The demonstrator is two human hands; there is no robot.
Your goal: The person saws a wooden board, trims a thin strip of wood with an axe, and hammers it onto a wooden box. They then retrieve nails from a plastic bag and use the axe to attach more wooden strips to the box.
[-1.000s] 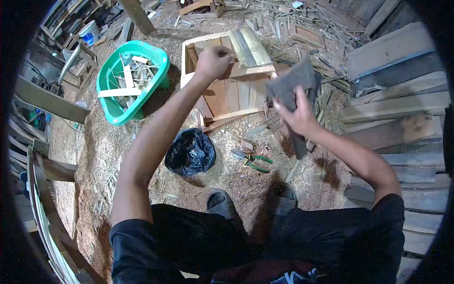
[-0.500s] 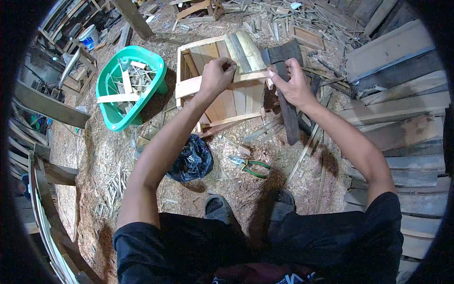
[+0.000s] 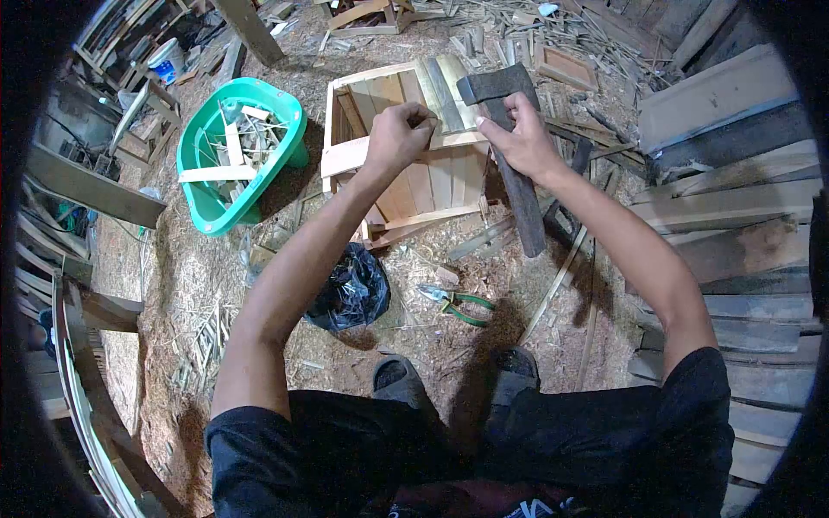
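My left hand [image 3: 399, 140] is closed in a pinch just above the front edge of a slatted wooden box [image 3: 420, 183]. Whatever its fingertips hold is too small to make out. A pale wooden strip [image 3: 347, 158] runs along that edge under the hand. My right hand [image 3: 524, 142] grips a hatchet [image 3: 523, 207] by its dark handle, close below the head. The hatchet head is raised over the box's right side, with the handle end hanging toward me. Greyish and yellowish slats [image 3: 444, 91] cover part of the box's top.
A green tub [image 3: 193, 177] of wood scraps stands left of the box. Nearer me lie a black plastic bag [image 3: 350, 289] and green-handled pliers [image 3: 458, 302]. Stacked planks [image 3: 734, 255] line the right side. Wood shavings cover the floor around my sandals [image 3: 401, 376].
My right hand has lifted the hatchet and shifted it slightly left toward my left hand. My left hand stays pinched at almost the same spot on the box.
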